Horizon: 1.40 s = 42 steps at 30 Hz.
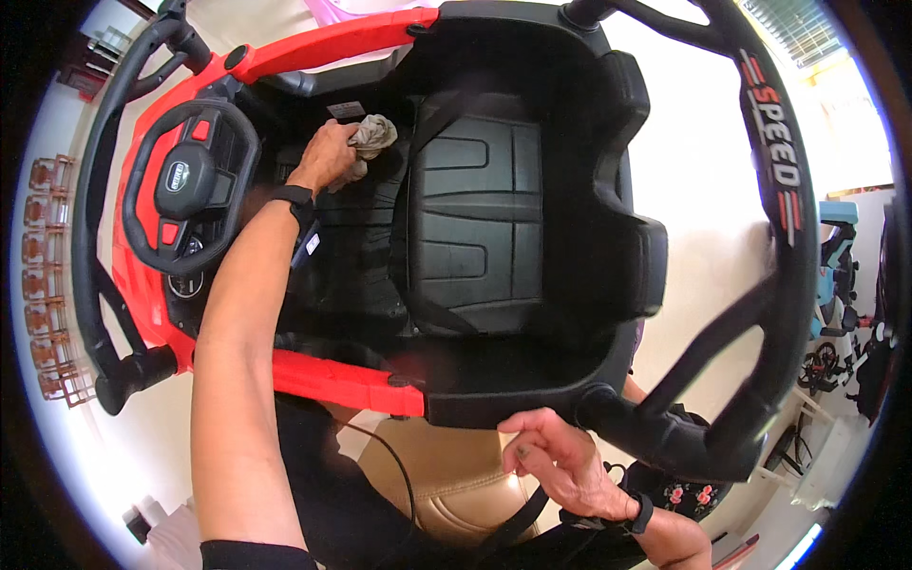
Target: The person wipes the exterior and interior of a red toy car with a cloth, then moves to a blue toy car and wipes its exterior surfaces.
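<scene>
My left hand [329, 155] reaches down inside a red and black ride-on toy car, its fingers closed on a crumpled grey-white cloth [374, 137]. The cloth is over the black footwell floor [344, 228], between the steering wheel [192, 176] and the black seat [481, 199]. Outside the car's near side, my right hand [559, 464] hovers just below the black body edge. Its fingers are loosely bent and apart, with nothing seen between them. Dark bands are around both wrists.
Black roll bars rise at the left [90, 190] and right [781, 180] of the car. A tan padded stool [442, 465] stands near me, with a thin dark cable [394, 456] over it. Wooden chairs [47, 275] line the far left. Another ride-on toy [836, 256] is at the right.
</scene>
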{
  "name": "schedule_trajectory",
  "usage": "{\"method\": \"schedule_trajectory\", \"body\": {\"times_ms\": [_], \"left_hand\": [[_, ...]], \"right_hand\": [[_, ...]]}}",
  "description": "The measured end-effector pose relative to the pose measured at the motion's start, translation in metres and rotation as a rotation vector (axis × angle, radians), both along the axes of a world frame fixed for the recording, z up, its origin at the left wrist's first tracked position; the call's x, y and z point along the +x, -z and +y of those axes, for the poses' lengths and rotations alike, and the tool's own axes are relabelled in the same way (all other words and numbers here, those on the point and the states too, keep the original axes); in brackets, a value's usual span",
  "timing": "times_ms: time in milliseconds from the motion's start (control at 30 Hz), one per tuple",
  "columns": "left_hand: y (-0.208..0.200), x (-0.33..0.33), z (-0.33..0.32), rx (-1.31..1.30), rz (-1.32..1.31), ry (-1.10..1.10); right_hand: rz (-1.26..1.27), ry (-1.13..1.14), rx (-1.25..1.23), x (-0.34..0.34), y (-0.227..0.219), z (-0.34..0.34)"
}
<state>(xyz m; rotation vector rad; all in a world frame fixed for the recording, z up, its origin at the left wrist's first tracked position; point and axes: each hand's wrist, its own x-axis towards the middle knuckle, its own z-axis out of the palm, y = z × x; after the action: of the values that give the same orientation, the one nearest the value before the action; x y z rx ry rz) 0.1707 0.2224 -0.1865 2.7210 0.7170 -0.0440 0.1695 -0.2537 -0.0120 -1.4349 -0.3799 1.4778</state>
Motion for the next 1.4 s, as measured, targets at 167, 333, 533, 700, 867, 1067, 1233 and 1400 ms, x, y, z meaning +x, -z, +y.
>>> {"method": "schedule_trajectory", "body": {"times_ms": [167,333,533,700,867,1067,1233,1400], "left_hand": [[0.028,0.005,0.008,-0.025,0.062,-0.069],[0.068,0.003,-0.005,-0.036,0.118,-0.010],[0.080,-0.016,0.002,-0.081,0.297,0.249],[0.073,-0.041,0.005,-0.621,0.215,0.100],[0.000,-0.023,-0.033,-0.010,0.818,0.435],[0.046,-0.106,0.023,0.039,0.794,0.209],[0.093,-0.130,0.037,-0.041,0.671,0.230],[0.084,-0.077,0.006,-0.566,0.725,0.596]], "right_hand": [[0.059,-0.012,-0.044,0.000,-0.001,0.001],[0.060,0.068,-0.036,0.001,-0.002,0.004],[-0.005,-0.025,-0.032,0.000,0.002,0.005],[-0.015,-0.028,0.034,0.002,0.005,0.001],[-0.026,-0.040,0.029,0.003,0.006,-0.002],[-0.032,-0.039,0.049,0.002,0.004,0.003],[-0.013,0.001,0.028,-0.001,0.003,0.003],[-0.026,-0.016,0.000,-0.001,0.005,0.002]]}}
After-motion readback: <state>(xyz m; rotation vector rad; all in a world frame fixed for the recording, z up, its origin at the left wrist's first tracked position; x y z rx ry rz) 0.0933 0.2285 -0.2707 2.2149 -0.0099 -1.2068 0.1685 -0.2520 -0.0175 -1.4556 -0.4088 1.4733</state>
